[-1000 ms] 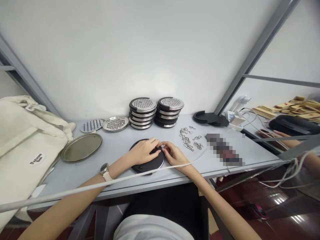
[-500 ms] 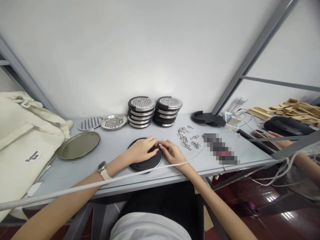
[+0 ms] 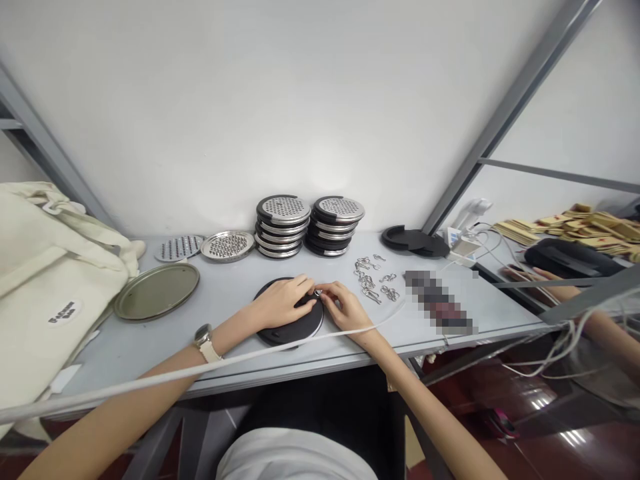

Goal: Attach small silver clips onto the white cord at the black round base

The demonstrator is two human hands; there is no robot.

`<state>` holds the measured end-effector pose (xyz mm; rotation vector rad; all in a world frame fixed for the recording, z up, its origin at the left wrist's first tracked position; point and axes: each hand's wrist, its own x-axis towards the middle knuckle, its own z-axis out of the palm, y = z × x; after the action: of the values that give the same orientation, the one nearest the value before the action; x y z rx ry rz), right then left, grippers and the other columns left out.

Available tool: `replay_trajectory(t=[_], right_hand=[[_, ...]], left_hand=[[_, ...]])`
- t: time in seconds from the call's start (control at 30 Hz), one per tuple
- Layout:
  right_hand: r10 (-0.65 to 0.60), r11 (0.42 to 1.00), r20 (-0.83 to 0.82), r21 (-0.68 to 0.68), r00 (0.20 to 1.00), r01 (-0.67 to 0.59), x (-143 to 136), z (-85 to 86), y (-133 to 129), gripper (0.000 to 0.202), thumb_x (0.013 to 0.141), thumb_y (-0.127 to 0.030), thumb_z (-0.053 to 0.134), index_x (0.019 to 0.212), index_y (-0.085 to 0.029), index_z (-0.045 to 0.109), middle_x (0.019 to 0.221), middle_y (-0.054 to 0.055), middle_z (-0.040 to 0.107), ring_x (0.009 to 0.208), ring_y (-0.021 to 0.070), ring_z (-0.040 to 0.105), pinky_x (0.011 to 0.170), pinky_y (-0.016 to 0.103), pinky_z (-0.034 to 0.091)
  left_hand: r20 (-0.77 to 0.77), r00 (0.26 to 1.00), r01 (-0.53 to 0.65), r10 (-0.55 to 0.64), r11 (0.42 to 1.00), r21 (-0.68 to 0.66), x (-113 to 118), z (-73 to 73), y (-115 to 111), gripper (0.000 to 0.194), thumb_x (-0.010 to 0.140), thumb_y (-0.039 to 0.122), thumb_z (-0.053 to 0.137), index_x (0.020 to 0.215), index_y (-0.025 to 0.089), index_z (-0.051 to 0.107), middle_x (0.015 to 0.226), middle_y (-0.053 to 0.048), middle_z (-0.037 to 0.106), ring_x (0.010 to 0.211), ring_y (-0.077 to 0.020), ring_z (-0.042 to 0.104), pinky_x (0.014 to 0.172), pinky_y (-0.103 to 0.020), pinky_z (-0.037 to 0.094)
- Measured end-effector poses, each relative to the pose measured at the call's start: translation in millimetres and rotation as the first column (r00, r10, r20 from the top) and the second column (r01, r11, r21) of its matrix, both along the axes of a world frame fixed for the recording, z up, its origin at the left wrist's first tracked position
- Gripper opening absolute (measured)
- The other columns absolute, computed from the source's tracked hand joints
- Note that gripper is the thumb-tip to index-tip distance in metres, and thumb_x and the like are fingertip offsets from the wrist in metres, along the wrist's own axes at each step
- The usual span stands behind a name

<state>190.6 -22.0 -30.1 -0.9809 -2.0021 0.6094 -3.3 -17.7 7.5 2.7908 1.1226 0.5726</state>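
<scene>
In front of me on the table lies a round black disc with a silver rim, like the black-backed graters in the stacks. My left hand rests over its top, fingers curled on the far right edge. At that same edge my right hand pinches a small silver metal clip. The clip touches or nearly touches the disc's rim; the fingertips partly hide the contact. Several loose metal clips lie to the right of my right hand.
Two stacks of round graters stand against the wall. Left of them are two loose grater plates and an olive round tray. Black holders lie back right. A white cable crosses before my forearms; another person's arm is at right.
Both hands stay at the disc's edge with almost no movement. The right fingers have shifted slightly around the metal clip, and the view has tilted a little.
</scene>
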Motion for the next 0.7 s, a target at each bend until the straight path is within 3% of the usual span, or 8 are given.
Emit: replay_trajectory(t=[0.17,0.7], right_hand=[[-0.009,1.000,0.056,0.019,0.998,0.008,-1.4,4.4,-3.6,0.028,0.087,-0.014,0.045,0.110,-0.020,0.060,0.085,0.004,0.055,0.074,0.0149,0.053,0.072,0.030,0.046],[-0.020,1.000,0.070,0.011,0.997,0.019,0.0,0.9,-1.6,0.029,0.091,-0.023,0.044,0.113,-0.020,0.063,0.084,0.006,0.057,0.075,0.0164,0.056,0.072,0.030,0.047]], left_hand=[[-0.019,1.000,0.004,-0.003,1.000,0.013,0.6,0.2,0.2,0.014,0.090,0.032,0.043,0.089,0.019,0.047,0.085,-0.002,0.053,0.070,-0.0155,0.054,0.062,-0.027,0.040],[-0.012,1.000,0.004,-0.004,1.000,0.008,0.5,-0.5,-0.1,0.014,0.090,0.032,0.042,0.089,0.019,0.047,0.086,-0.002,0.053,0.070,-0.0154,0.054,0.062,-0.027,0.040]])
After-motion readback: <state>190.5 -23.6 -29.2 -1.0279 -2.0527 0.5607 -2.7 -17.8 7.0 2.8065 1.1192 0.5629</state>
